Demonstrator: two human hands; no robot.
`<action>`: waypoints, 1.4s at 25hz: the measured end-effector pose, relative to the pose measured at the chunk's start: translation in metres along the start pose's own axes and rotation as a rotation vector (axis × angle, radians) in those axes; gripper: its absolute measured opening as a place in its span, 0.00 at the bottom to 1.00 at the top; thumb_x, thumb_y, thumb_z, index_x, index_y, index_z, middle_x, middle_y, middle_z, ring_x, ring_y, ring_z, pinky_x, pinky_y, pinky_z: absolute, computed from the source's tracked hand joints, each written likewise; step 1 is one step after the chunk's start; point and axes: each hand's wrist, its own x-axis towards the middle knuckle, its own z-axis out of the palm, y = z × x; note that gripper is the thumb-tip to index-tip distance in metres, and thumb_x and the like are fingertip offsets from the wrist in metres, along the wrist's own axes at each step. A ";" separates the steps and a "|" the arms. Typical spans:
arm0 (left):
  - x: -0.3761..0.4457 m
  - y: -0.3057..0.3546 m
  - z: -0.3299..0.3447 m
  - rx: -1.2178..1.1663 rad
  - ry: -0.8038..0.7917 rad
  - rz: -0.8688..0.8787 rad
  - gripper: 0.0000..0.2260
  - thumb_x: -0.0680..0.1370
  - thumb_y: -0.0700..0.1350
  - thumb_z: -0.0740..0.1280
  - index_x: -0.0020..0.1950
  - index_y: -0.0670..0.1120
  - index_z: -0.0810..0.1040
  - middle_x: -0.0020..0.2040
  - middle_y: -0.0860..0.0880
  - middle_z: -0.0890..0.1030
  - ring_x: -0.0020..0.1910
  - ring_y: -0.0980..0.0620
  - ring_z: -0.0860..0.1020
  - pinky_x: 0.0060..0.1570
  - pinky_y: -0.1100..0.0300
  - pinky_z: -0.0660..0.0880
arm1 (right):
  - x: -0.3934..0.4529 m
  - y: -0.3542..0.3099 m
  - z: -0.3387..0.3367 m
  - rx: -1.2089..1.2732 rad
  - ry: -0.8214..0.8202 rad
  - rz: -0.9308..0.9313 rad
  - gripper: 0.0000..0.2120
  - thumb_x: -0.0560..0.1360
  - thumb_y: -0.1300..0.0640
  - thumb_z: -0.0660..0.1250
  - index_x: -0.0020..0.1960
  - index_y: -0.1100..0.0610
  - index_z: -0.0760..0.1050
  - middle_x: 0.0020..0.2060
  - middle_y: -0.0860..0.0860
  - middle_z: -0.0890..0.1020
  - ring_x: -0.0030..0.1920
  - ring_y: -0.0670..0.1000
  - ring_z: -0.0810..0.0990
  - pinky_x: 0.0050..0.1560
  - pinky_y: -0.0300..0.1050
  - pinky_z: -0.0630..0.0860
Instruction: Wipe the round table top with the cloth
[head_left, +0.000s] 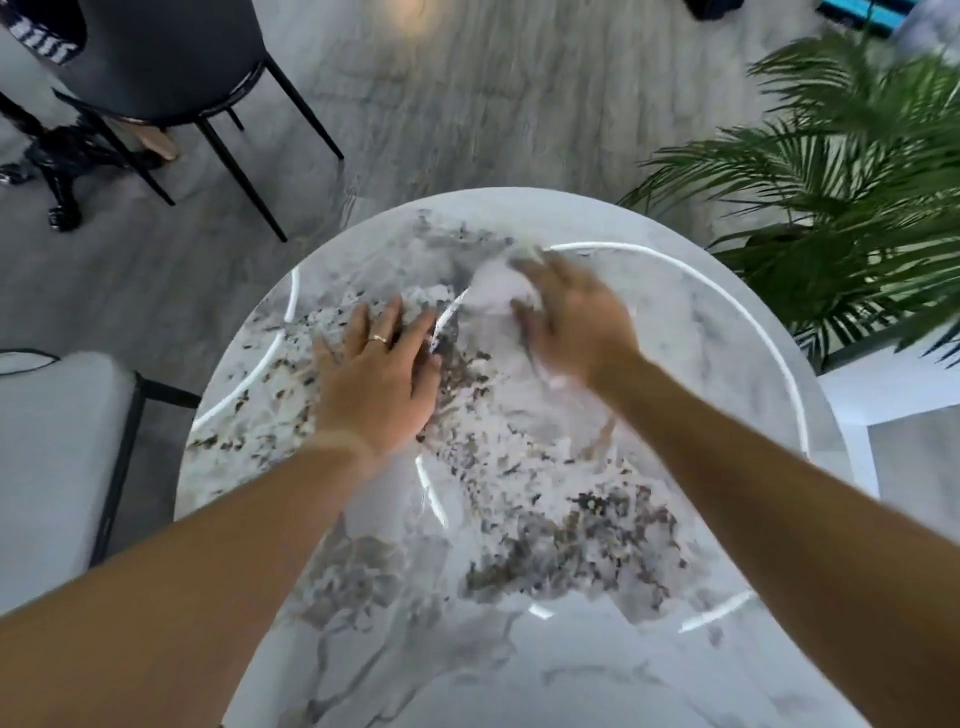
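Up near the centre of the frame, the right hand (574, 322) pressed down on a pale cloth (496, 291), fingers spread over it rather than curled; the hand and cloth were blurred, so I could not tell whether any fingers gripped the fabric. The cloth lay on the far half of the round marble table (519, 649), slightly right of the table's middle, with part of it hidden under the palm.

Just to its left, the left hand (376, 382) rested flat on the table, fingers extended and slightly fanned, holding nothing. A ring (377, 339) showed on one finger. The two hands were near each other but apart.

Both bare forearms reached in from the lower corners of the frame. The tabletop was glossy, with grey and brown veining and curved bright reflections.

Around the table: a dark chair (171, 67) stood at the upper left on the grey floor (467, 104), a light grey seat (52, 457) sat at the left edge just beside the table, and a green palm (841, 171) filled the upper right.
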 end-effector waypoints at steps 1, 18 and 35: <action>0.015 0.004 -0.001 -0.004 -0.012 -0.002 0.24 0.82 0.60 0.47 0.79 0.60 0.52 0.82 0.51 0.51 0.81 0.42 0.46 0.74 0.30 0.46 | 0.035 0.010 0.002 0.003 0.002 0.129 0.22 0.82 0.45 0.57 0.76 0.46 0.64 0.76 0.53 0.67 0.70 0.62 0.72 0.65 0.59 0.75; 0.021 0.105 0.010 -0.002 0.001 0.157 0.26 0.82 0.59 0.47 0.80 0.54 0.51 0.82 0.47 0.50 0.80 0.36 0.45 0.72 0.27 0.45 | -0.018 0.063 -0.033 0.019 0.045 0.413 0.24 0.81 0.45 0.58 0.76 0.49 0.65 0.75 0.55 0.69 0.69 0.62 0.73 0.64 0.56 0.73; -0.099 0.126 0.030 0.051 -0.020 0.512 0.29 0.79 0.61 0.55 0.77 0.49 0.64 0.79 0.47 0.63 0.78 0.39 0.59 0.72 0.33 0.55 | -0.219 0.051 -0.071 -0.013 0.036 0.198 0.21 0.81 0.47 0.61 0.73 0.48 0.70 0.73 0.53 0.73 0.67 0.59 0.76 0.61 0.57 0.77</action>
